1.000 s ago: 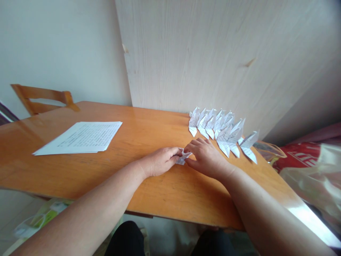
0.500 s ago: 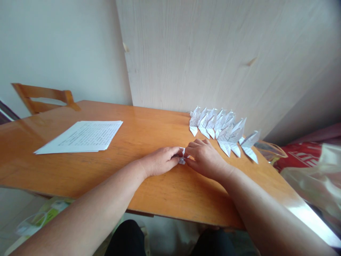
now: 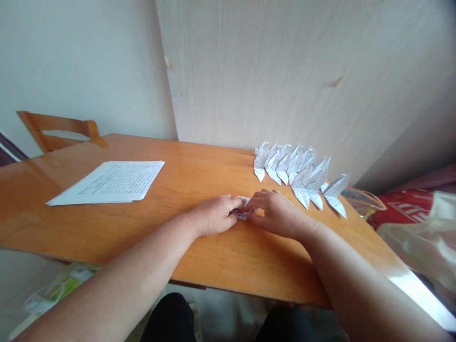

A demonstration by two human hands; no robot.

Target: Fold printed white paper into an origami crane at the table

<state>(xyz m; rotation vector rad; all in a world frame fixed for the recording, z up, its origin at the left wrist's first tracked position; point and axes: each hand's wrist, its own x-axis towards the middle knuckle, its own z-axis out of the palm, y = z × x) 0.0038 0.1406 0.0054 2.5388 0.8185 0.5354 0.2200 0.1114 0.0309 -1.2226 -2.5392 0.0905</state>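
Looks like a home, prob. a dining or spare room: glossy orange wooden table (image 3: 107,223) w/ a matching wooden chair (image 3: 57,130) pushed in at the far left, plain white wall behind. A big pale wood-grain board (image 3: 285,71) leans against the wall, the sort of thing stored in a house. Plastic bags (image 3: 420,228) piled at the right edge, one red w/ print, and more bagged stuff (image 3: 53,289) on the floor under the table; homely clutter, not an office or shop
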